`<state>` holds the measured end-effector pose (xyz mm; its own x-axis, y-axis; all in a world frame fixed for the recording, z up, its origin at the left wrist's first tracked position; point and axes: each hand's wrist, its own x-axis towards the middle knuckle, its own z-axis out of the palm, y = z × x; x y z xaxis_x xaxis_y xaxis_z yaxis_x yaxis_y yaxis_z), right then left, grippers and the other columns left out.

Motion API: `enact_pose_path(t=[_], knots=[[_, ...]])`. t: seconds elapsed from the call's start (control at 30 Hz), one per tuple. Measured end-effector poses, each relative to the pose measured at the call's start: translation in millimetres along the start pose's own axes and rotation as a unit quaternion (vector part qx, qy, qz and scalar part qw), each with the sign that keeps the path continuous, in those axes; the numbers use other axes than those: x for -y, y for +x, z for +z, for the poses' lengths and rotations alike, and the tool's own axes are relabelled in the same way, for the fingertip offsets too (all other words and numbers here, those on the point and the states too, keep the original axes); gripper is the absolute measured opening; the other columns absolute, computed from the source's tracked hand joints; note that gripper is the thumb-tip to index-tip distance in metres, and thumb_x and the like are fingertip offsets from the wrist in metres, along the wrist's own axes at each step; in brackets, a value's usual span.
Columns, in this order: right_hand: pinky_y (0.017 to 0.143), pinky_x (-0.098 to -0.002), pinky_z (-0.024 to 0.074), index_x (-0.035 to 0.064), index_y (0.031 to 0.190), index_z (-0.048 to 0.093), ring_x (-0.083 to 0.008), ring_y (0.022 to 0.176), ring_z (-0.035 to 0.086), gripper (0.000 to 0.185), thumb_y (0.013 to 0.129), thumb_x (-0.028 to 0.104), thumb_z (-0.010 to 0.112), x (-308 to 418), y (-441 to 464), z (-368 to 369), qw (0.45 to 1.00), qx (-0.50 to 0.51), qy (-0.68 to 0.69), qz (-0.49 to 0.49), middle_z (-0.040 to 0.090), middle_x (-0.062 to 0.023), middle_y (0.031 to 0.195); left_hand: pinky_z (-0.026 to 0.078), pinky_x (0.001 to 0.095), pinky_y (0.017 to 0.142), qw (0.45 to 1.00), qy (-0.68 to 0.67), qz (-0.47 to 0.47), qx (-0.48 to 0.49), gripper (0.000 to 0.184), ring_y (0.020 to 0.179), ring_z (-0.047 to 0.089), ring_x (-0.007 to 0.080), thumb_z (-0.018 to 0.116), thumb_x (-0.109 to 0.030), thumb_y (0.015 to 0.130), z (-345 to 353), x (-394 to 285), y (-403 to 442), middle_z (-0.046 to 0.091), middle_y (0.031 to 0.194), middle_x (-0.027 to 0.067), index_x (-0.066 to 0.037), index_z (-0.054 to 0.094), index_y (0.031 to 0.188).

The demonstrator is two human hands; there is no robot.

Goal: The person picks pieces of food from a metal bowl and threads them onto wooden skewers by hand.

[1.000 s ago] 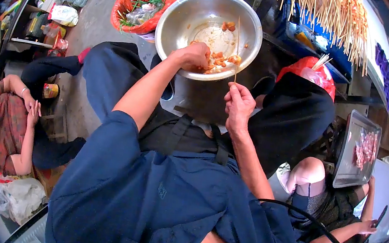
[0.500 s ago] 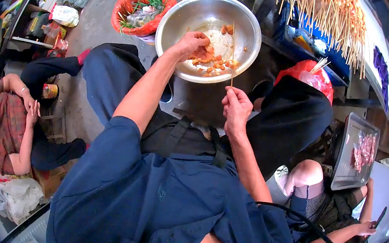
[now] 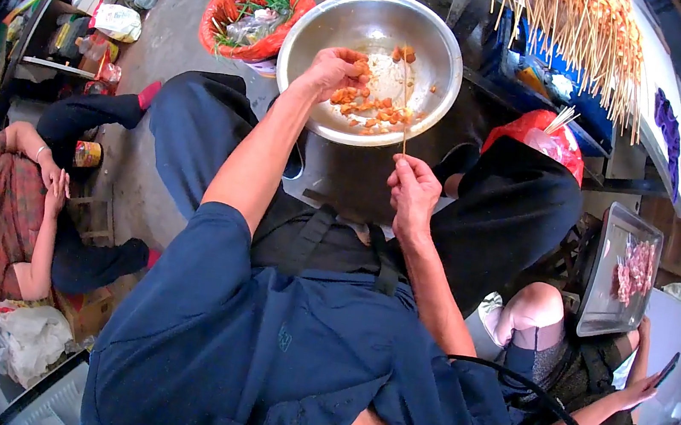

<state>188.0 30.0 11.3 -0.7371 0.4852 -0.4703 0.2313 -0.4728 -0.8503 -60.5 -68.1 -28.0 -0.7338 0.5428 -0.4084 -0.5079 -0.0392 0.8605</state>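
Note:
A wide steel basin (image 3: 441, 49) stands before me, with small orange-coated meat pieces (image 3: 371, 112) lying near its lower side. Over the basin's left part, my left hand (image 3: 330, 72) is closed, fingers pinched on a piece of meat (image 3: 363, 68). Below the basin's near rim, my right hand (image 3: 414, 189) grips the lower end of a thin wooden skewer (image 3: 406, 96). The skewer points up across the basin, and some meat shows near its upper end and close to the rim. Whether those pieces are threaded on it or lie behind it, I cannot tell.
A red-bagged bucket of greens (image 3: 250, 16) stands left of the basin. Filled skewers (image 3: 574, 37) hang over a table edge at upper right. A red bag (image 3: 539, 140) holds bare sticks. One person sits at left; another, at right, holds a phone (image 3: 666, 370) near a meat tray (image 3: 595, 306).
My left hand has lifted slightly away from the meat pile, a piece in its fingers. My right hand and the skewer stay nearly in place. The phone at right has tilted.

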Motion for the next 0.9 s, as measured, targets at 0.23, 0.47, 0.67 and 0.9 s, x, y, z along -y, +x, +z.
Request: enact_pose_path(t=[0.23,0.47,0.67,0.9], knots=[[0.042,-0.0176,0.0282,0.0017,0.096,0.062,-0.0029,0.047,0.038,0.018,0.089,0.017,0.059,0,-1,2,1.000,0.008,-0.011,0.004,0.053,0.0016,0.063,0.057,0.0378,0.077,0.998,-0.045,0.038,0.000,0.021,0.084,0.066,0.0278,0.053,0.011,0.079,3,-3,1,0.063,0.091,0.0160,0.006,0.055,0.100],[0.046,-0.0190,0.0323,0.0016,0.096,0.063,-0.0046,0.052,0.043,0.017,0.088,0.016,0.059,-2,-1,3,0.999,0.015,-0.048,0.012,0.054,0.0015,0.064,0.056,0.0419,0.078,0.988,-0.126,0.075,0.041,0.014,0.087,0.066,0.0322,0.047,0.006,0.085,9,-7,-4,0.063,0.095,0.0190,0.002,0.057,0.094],[0.042,-0.0179,0.0296,0.0021,0.096,0.063,-0.0032,0.048,0.041,0.016,0.089,0.016,0.058,-10,1,2,0.998,0.031,-0.054,0.005,0.054,0.0015,0.062,0.055,0.0432,0.080,0.969,-0.201,0.070,0.124,0.015,0.092,0.064,0.0340,0.044,0.000,0.090,9,-15,-6,0.062,0.100,0.0195,-0.001,0.055,0.100],[0.044,-0.0198,0.0308,0.0016,0.095,0.064,-0.0044,0.050,0.042,0.016,0.088,0.016,0.059,-7,-1,3,0.997,0.037,-0.065,0.012,0.055,0.0018,0.063,0.054,0.0429,0.081,0.984,-0.140,0.090,0.058,0.016,0.094,0.063,0.0350,0.049,-0.004,0.091,17,-21,-11,0.061,0.102,0.0213,-0.002,0.051,0.106]])
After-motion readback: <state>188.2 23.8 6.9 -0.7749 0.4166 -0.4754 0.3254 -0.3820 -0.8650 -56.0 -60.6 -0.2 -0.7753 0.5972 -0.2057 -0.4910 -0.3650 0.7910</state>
